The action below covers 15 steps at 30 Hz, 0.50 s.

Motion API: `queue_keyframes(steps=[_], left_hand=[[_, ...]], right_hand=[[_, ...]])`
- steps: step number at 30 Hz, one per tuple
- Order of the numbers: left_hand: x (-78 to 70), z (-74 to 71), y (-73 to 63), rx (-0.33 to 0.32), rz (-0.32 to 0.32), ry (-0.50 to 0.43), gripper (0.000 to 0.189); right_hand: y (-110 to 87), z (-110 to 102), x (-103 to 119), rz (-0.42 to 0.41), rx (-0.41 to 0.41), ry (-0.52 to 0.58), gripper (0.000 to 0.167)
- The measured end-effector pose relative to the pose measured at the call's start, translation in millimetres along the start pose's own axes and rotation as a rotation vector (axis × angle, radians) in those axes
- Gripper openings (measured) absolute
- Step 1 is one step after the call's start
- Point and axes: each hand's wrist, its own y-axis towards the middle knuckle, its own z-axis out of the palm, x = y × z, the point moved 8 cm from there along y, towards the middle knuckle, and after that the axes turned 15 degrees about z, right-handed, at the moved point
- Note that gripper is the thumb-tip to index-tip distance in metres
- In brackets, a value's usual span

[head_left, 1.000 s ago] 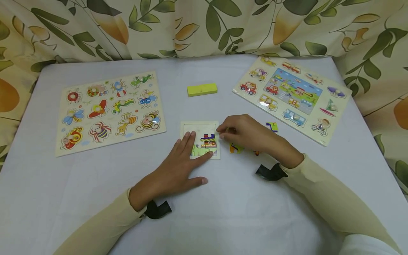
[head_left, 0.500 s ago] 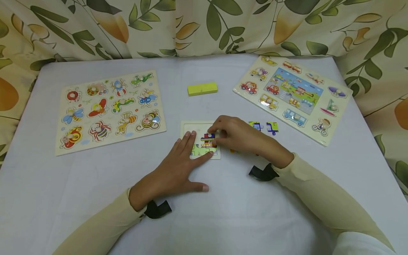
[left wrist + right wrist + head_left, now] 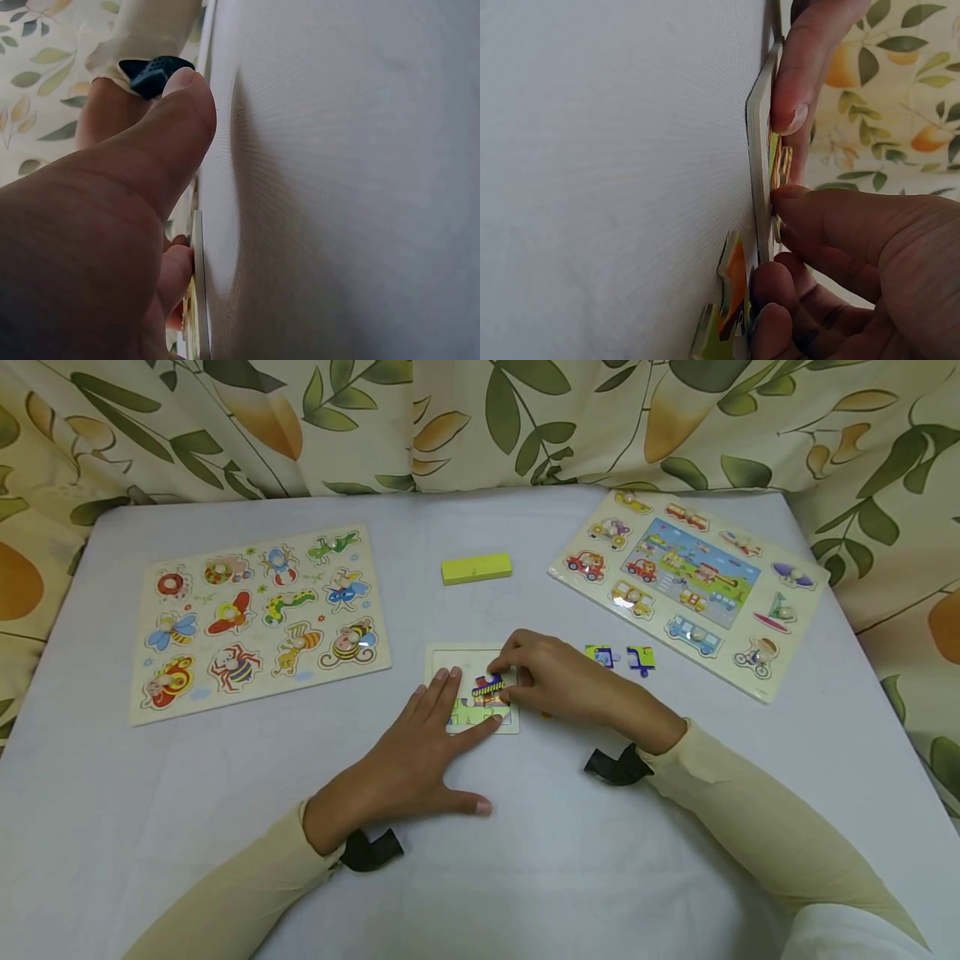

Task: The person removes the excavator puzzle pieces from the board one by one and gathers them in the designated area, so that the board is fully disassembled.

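Right hand: grip pinching a striped puzzle piece between thumb and fingers, piece askew over right half of small puzzle tray. Left hand: grip released, spread fingers resting on tray, thumb off it. Tray on white-covered table. Two loose pieces beyond right hand, near vehicle board. Yellow block behind tray; insect board at left.
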Motion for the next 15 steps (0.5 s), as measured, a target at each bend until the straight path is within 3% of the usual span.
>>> queue_keyframes(steps=[15], left_hand=[[0.4, -0.3, -0.6, -0.007, 0.006, -0.003, 0.099]], right_hand=[[3.3, 1.7, 1.4, 0.025, 0.005, -0.009, 0.026]])
